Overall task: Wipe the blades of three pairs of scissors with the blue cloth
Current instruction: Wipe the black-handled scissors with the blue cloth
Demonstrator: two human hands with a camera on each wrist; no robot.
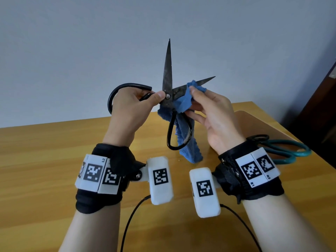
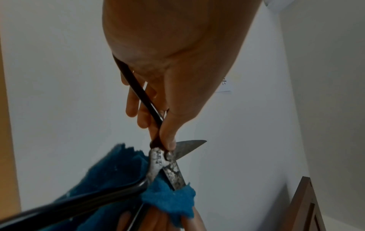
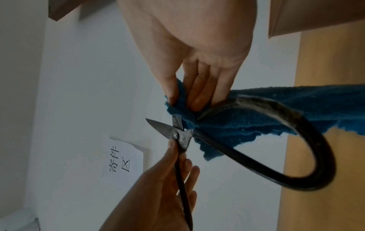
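Table (image 1: pixel 54 160) edge runs across the head view behind the hands, from nine o'clock rising toward two o'clock, with bare wall above it and open wood surface at seven and eight o'clock; at four o'clock of the raised hands, close to the table's right edge, a green-handled pair of scissors (image 1: pixel 289 151) lies flat beside a dark-handled pair (image 1: pixel 258 137), both partly hidden by the right wrist; black iron scissors (image 1: pixel 168 79) are held up in the air over the table's middle, blades spread, one pointing to twelve o'clock and the other to two o'clock, one loop handle hanging down at six; left hand (image 1: pixel 131 108) grips the other loop handle, fingers curled round it and thumb pressed just beside the pivot; right hand (image 1: pixel 214 115) pinches the blue cloth (image 1: pixel 183 104) onto the two o'clock blade between thumb and forefinger, the other fingers loosely straight beneath; the cloth wraps that blade near the pivot and its loose tail hangs through and behind the lower loop toward the table.
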